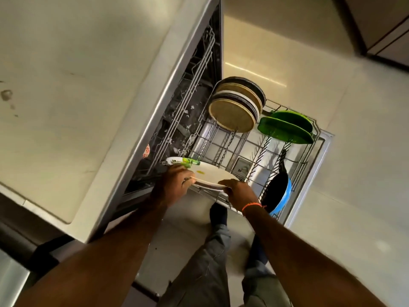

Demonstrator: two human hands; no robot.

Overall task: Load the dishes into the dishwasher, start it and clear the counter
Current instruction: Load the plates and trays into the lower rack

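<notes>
Hands come first, nearest the camera, both clamped on the near rim of a white plate (208, 173): the left hand (174, 185) curls round the edge at the plate's left, and the right hand (238, 192), with an orange band at the wrist, pinches the rim at its right. There look to be two plates stacked, since a second rim shows under the first, though the blur makes that uncertain. The plate lies almost flat, just over the near edge of the pulled-out lower rack (234, 147), with green-patterned marks at its far rim.

Taking the lower rack as the landmark: its near left rows of tines stand free right behind the plate, so that seems the likely slot. To seat it well, the person would probably need to tip the plate upright, soiled face toward the rack's middle, and slide it between two tines without knocking a neighbour; if there are two, they should go in singly.

At the rack's right near corner a dark pan with a blue outside (277, 193) leans on edge. Farther back on the right stand green plates (285, 129); at the far left, tan and dark plates (236, 109) stand on edge, close together. Left of the rack is the open dishwasher (177, 103), under a pale counter (77, 85).

No brand, label or readable writing shows anywhere.
</notes>
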